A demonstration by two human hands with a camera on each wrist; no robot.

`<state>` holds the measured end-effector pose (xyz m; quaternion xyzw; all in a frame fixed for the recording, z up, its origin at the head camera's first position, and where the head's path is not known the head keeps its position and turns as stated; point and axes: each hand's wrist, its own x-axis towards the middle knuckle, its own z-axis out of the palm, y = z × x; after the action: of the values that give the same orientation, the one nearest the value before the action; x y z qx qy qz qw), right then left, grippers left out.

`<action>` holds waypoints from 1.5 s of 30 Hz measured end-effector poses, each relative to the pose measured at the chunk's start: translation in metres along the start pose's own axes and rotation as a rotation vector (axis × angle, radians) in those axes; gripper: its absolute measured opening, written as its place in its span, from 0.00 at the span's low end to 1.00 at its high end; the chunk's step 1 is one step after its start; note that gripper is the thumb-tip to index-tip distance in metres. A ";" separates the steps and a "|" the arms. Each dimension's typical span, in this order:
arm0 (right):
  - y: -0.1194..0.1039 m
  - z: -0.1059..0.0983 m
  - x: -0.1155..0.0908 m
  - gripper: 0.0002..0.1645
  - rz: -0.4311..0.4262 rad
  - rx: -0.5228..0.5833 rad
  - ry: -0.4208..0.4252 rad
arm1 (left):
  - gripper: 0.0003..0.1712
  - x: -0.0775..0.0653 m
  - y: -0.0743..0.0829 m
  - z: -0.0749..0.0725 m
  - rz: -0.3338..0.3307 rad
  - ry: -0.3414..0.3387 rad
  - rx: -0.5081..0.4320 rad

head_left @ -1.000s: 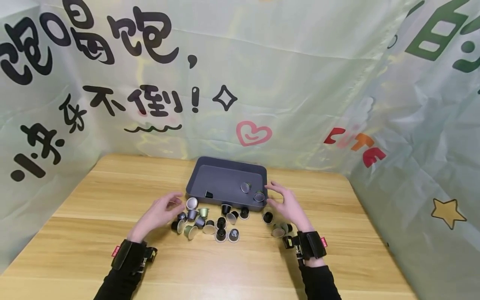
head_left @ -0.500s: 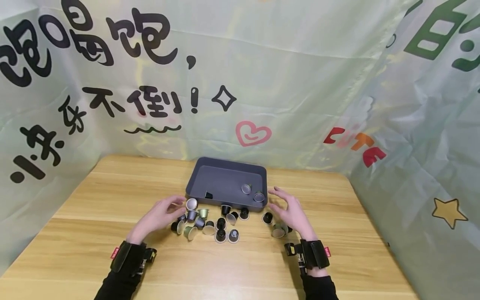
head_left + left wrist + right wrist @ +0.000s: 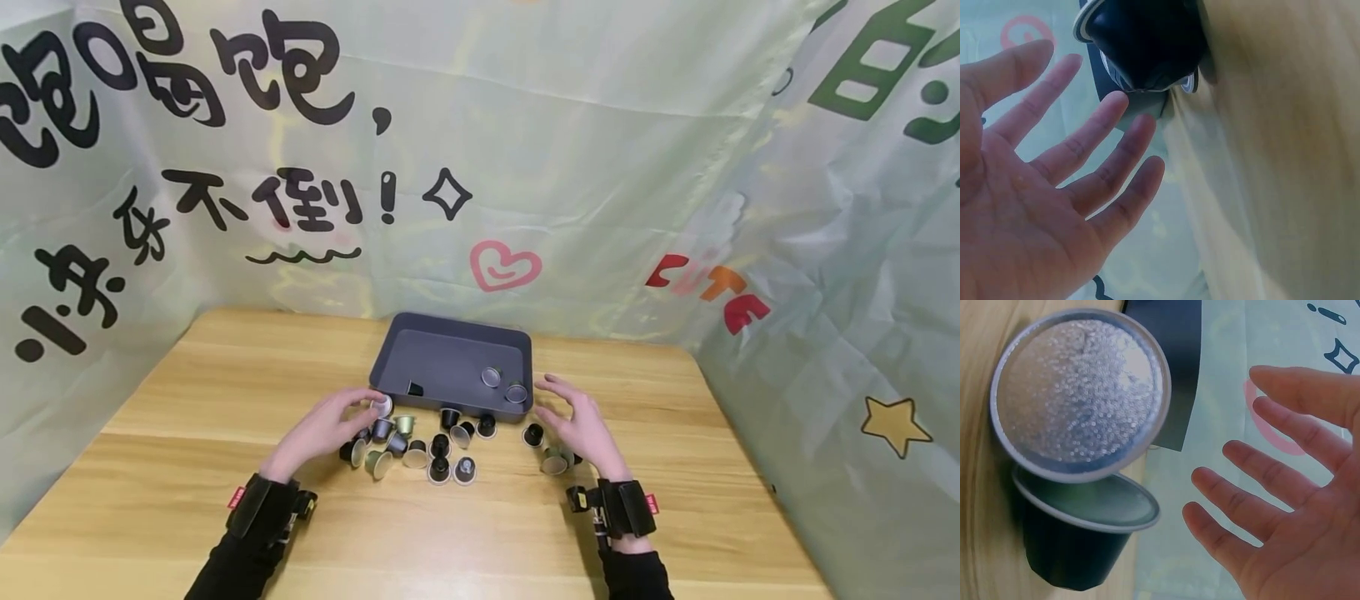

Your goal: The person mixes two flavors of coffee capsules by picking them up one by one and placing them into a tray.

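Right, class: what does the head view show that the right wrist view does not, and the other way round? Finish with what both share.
Only the head view: the left hand, the cluster of capsules near it, the three capsules lying in the tray, and the printed yellow star.

Only the right wrist view: the palm side of the right hand, and the speckled silver lid of a capsule close up.

Both: the right hand, the wooden table, the tray (only partly in the wrist view), and the backdrop with its pink heart.
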<state>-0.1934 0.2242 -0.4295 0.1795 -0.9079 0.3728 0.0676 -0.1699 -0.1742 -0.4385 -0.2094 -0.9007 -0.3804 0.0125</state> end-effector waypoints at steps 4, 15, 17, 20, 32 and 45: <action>0.000 0.001 0.001 0.26 0.010 -0.003 0.001 | 0.16 0.005 0.002 0.000 0.000 0.001 0.045; -0.005 0.003 -0.001 0.24 0.007 0.003 0.010 | 0.18 0.010 0.009 0.005 -0.072 -0.026 0.182; -0.005 0.003 -0.001 0.24 0.004 0.008 0.011 | 0.18 0.010 0.009 0.005 -0.068 -0.029 0.189; -0.005 0.003 -0.001 0.24 0.000 0.008 0.013 | 0.17 0.012 0.008 0.005 -0.089 -0.037 0.172; -0.002 0.004 -0.001 0.24 -0.005 0.007 0.007 | 0.19 0.014 0.006 0.005 -0.122 -0.135 0.096; -0.003 0.005 0.000 0.23 0.029 0.033 -0.010 | 0.20 0.016 0.003 0.004 -0.171 -0.157 0.044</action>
<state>-0.1921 0.2188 -0.4307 0.1693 -0.9044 0.3879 0.0547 -0.1830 -0.1636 -0.4360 -0.1605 -0.9217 -0.3425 -0.0859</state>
